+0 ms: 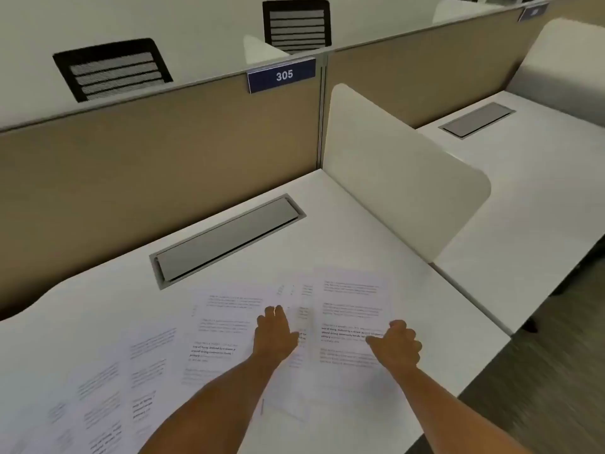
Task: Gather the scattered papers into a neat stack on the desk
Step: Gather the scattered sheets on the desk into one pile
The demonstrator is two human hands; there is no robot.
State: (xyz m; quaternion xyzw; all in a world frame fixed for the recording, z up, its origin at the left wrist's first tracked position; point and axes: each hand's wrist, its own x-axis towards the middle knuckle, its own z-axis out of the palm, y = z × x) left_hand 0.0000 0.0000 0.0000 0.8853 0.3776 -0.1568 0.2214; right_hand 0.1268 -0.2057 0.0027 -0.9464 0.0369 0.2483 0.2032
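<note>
white desk (376, 231) below the grey cable hatch (226, 239): papers (352, 319) lie scattered in front of it. left hand (276, 335) rests flat, fingers spread, on them; right hand (397, 347), fingers curled, pinches the rightmost sheet's edge.

Two bare hands reach over the table (376, 224): the left hand (276, 335) and the right hand (397, 345). Printed paper sheets lie loose and overlapping; at least five can be told apart: the rightmost sheet (352, 309), a narrow strip of a sheet (302, 309) showing beside it, the middle sheet (226, 322), a left sheet (150, 352) and a far-left sheet (95, 398). Where they overlap the exact count cannot be told. Two grey cable-tray lids are set into the tabletops: the near lid (226, 239) and the far lid (476, 119). Two black mesh chair backs stand behind the partition: one chair (111, 70) and another chair (296, 26). Two blue number plates: the plate reading 305 (281, 75) and a blurred plate (533, 11). One white side divider (393, 168) stands at the table's right edge.
</note>
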